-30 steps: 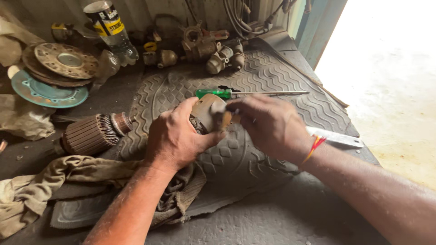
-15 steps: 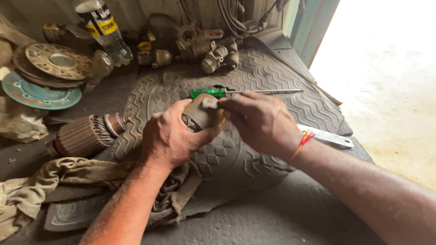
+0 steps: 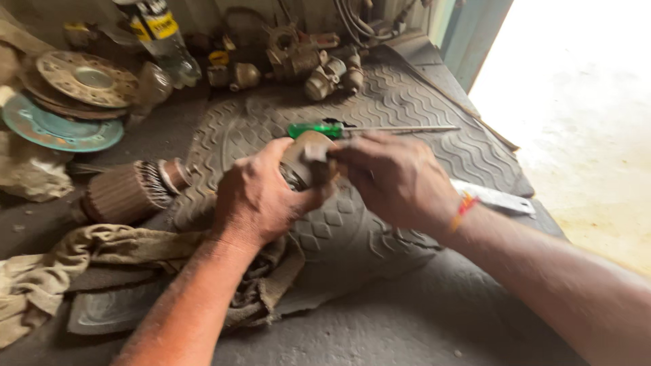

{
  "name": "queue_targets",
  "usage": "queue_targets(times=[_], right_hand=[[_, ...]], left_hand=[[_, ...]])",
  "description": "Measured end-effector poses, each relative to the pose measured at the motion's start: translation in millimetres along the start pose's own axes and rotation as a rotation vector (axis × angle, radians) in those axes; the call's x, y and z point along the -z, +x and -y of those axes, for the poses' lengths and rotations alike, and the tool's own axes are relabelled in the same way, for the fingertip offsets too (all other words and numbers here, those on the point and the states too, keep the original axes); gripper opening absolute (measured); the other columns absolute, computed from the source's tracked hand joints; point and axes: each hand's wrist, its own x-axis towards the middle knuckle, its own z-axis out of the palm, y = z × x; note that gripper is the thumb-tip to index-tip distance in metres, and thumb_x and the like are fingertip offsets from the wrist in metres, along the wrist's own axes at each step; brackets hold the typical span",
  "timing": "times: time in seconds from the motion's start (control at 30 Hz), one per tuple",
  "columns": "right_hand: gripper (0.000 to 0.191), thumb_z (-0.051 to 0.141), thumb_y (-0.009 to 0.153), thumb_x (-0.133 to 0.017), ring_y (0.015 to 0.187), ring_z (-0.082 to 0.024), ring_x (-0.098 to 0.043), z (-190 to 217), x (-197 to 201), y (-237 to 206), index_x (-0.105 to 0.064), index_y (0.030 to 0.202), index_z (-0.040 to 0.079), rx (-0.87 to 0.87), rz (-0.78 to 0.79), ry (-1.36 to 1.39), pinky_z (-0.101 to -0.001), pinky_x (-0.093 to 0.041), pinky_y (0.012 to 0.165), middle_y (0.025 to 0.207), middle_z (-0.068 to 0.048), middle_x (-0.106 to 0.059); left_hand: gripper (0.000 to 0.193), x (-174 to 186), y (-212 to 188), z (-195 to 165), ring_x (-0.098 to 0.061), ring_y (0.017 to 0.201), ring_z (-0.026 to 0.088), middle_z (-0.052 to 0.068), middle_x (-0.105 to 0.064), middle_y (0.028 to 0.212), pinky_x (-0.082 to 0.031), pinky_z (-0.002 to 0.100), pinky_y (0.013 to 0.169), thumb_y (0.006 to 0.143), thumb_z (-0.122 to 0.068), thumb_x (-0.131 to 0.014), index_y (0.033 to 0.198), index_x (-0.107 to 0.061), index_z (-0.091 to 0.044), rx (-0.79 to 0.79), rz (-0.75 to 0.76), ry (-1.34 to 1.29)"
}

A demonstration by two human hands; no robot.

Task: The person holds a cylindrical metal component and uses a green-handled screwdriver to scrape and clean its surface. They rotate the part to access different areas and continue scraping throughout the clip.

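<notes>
Both hands have drifted slightly left and up in view since half a second ago; same grip, same part, and the frame is now motion-blurred. Left hand (image 3: 261, 200) is wrapped around a small round rusty metal part (image 3: 306, 161), fingers curled closed on it from below and behind. Right hand (image 3: 400, 177) comes in from the right, fingertips pinched onto the part's front face; blur hides whether it grips a small piece there or just presses. The part sits between the two hands, held up off the ribbed rubber mat (image 3: 407, 102), touching both; left hand carries it, right hand works it. Its long axis can't be read through the blur.

Just behind the hands, a green-handled screwdriver (image 3: 315, 129) lies on the mat, shaft pointing right, nearer the right hand. Left of the left hand lies a ribbed armature (image 3: 129, 193), axis roughly left-right. A dirty rag (image 3: 81, 261) is under the left forearm. A flat metal strip (image 3: 495, 198) is beyond the right wrist. Round discs (image 3: 64, 102) are stacked far left.
</notes>
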Motion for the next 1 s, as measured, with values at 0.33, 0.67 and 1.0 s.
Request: queue_targets(times=[0.33, 0.67, 1.0], right_hand=[[0.021, 0.015, 0.095, -0.071, 0.08, -0.029, -0.073, -2.0, 6.7, -9.9, -0.075, 0.115, 0.01, 0.001, 0.056, -0.055, -0.0399, -0.058, 0.065, 0.098, -0.009, -0.074], [0.023, 0.013, 0.094, -0.07, 0.085, -0.029, -0.072, -10.3, 9.9, -5.6, -0.074, 0.117, 0.01, 0.075, 0.046, -0.021, -0.04, -0.058, 0.071, 0.098, -0.007, -0.072], [0.021, 0.018, 0.094, -0.069, 0.085, -0.029, -0.073, -12.1, 10.4, 0.4, -0.075, 0.113, 0.014, -0.064, 0.103, -0.011, -0.0406, -0.058, 0.07, 0.097, -0.007, -0.074]], left_hand=[[0.089, 6.6, 6.9, 19.3, -0.073, 0.11, 0.028, 0.014, -0.075, 0.118, -0.056, 0.04, 0.093, 0.059, -0.048, -0.093, 0.133, -0.062, -0.009, -0.261, 0.074, -0.199], [0.085, 8.3, 14.7, 26.7, -0.068, 0.114, 0.015, 0.006, -0.074, 0.124, -0.052, 0.031, 0.101, 0.058, -0.023, -0.095, 0.135, -0.063, -0.01, -0.176, 0.267, -0.473], [0.091, 13.0, 9.6, 19.7, -0.068, 0.119, 0.025, 0.011, -0.071, 0.128, -0.051, 0.037, 0.102, 0.055, -0.028, -0.096, 0.137, -0.06, -0.011, -0.227, 0.206, -0.244]])
